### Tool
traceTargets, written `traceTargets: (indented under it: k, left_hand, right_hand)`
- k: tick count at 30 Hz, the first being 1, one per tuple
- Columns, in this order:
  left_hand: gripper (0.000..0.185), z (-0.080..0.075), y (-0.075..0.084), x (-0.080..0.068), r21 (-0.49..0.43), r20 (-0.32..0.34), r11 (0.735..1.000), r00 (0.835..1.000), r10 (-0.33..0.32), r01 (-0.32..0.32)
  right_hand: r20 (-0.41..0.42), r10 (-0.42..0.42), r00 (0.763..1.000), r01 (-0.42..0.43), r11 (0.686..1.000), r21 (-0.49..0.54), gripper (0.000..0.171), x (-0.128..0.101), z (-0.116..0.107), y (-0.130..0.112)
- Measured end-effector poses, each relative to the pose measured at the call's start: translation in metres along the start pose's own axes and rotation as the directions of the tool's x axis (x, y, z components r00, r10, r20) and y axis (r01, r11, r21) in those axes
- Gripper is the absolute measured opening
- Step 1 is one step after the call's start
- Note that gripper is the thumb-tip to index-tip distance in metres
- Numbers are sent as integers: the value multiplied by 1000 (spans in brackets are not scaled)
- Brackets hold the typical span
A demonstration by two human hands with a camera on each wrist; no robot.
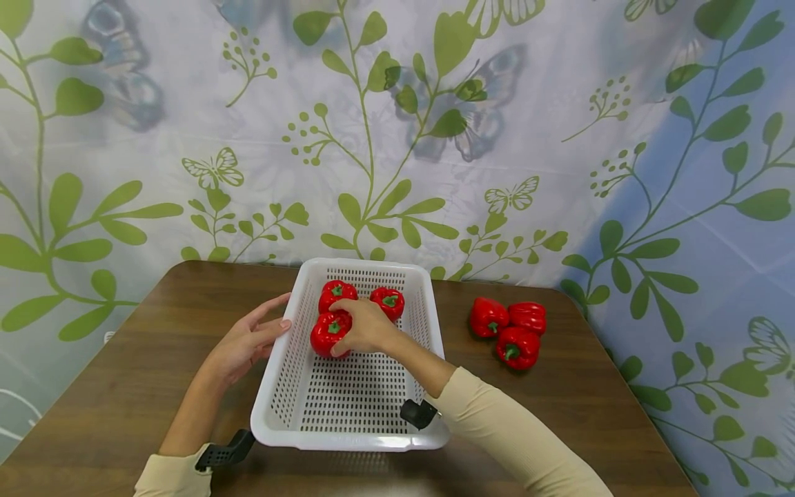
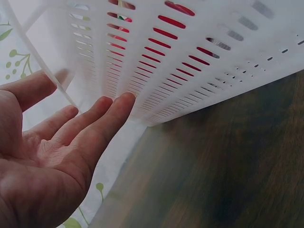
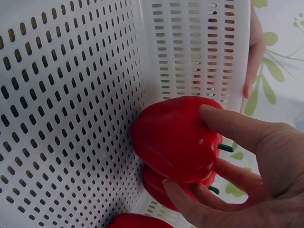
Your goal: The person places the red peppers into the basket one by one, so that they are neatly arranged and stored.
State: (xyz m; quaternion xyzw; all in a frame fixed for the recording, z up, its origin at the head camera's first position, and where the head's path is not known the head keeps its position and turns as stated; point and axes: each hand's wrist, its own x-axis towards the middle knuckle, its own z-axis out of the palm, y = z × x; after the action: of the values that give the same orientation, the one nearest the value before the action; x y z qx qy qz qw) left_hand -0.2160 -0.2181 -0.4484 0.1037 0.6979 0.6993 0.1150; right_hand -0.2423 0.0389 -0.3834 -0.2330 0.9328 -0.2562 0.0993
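Observation:
My right hand (image 1: 368, 327) reaches into a white perforated plastic basket (image 1: 354, 442) and grips a red bell pepper (image 1: 324, 338) near the basket's left wall. In the right wrist view, thumb and fingers spread around the top of that pepper (image 3: 173, 137), beside its green stem. Just behind it sits a second bell pepper (image 1: 332, 291), and a third bell pepper (image 1: 390, 301) stands to the right, both inside the basket. Outside the left wall is my left hand (image 1: 245, 342); its extended fingers (image 2: 102, 126) touch the wall, with the thumb at the rim.
On the brown wooden table (image 1: 596, 421), right of the basket, lie three more red bell peppers (image 1: 518, 347) in a cluster. A patterned curtain with leaves and butterflies (image 1: 385, 138) hangs behind the table's back edge. Both wrists wear black straps (image 1: 225, 452).

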Motion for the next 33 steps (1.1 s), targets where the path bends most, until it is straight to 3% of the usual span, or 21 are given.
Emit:
traceTargets:
  k: [33]
  left_hand:
    - [63,-1,-1,3,-27,13,1000,1000,7,-7]
  right_hand:
    - [-21,2,1000,-1,999,32,69,2,-2,2]
